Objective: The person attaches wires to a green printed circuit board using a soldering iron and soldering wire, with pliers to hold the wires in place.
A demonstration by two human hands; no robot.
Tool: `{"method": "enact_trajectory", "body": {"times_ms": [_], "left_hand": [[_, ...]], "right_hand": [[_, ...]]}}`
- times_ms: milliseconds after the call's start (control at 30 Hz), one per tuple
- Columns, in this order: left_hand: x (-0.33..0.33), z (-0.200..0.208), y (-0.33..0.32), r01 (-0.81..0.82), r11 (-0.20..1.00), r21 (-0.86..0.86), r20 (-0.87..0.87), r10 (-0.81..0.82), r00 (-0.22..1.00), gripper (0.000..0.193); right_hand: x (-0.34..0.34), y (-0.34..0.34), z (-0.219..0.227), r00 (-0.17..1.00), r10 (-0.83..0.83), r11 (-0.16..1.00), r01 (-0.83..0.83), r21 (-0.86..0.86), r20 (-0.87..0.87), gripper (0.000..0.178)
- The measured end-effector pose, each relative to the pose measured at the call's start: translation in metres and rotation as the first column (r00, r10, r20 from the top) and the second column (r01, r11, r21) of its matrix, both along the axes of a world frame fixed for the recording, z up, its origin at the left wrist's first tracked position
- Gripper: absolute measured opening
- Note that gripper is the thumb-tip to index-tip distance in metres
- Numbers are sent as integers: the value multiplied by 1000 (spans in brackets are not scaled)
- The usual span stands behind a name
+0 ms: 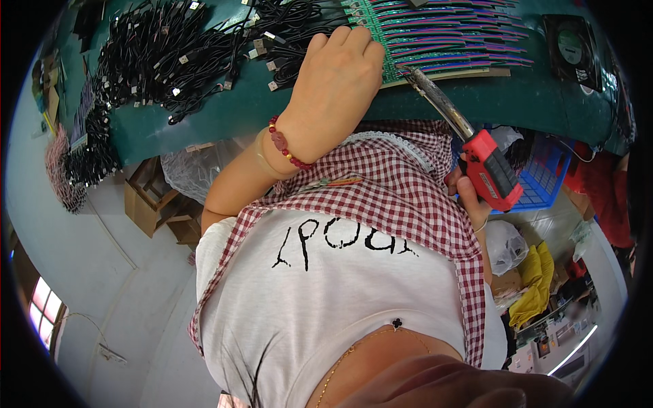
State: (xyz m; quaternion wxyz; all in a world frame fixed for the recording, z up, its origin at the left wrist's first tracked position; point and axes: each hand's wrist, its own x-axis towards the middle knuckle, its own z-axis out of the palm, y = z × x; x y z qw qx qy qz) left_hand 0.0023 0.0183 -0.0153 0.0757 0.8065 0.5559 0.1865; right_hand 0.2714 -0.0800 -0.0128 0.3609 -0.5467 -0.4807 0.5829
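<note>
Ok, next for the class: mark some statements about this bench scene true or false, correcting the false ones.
1. The right hand holds a red-and-black soldering tool. True.
2. The red beaded bracelet is on the right wrist. False: the red beaded bracelet is on the left wrist.
3. Black cables lie left of the green circuit boards. True.
4. The apron is plain blue. False: the apron is red-and-white checked.
5. The left hand is at the boards' left end. True.

Light is fairly even, a window (45, 303) glares pale, and edges curve into black
</note>
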Motion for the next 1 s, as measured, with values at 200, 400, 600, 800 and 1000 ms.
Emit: {"method": "enact_trajectory", "body": {"times_ms": [200, 400, 600, 800, 1000], "left_hand": [[-3, 4, -4, -4, 999, -34, 87, 7, 996, 13], [-64, 26, 3, -128, 990, -58, 186, 136, 973, 24], [-119, -12, 31, -448, 882, -146, 156, 468, 870, 20], [-118, 4, 24, -468, 878, -101, 416, 465, 782, 13], [-51, 33, -2, -19, 951, -308, 793, 268, 546, 8]], "right_hand": [[-9, 11, 2, 995, -34, 999, 37, 21, -93, 41], [-21, 28, 3, 950, -160, 964, 209, 166, -267, 37], [-33, 42, 8, 945, -162, 957, 221, 189, -284, 34], [-38, 47, 14, 951, -133, 964, 190, 188, -279, 34], [-78, 76, 39, 919, -155, 971, 210, 116, -364, 36]]}}
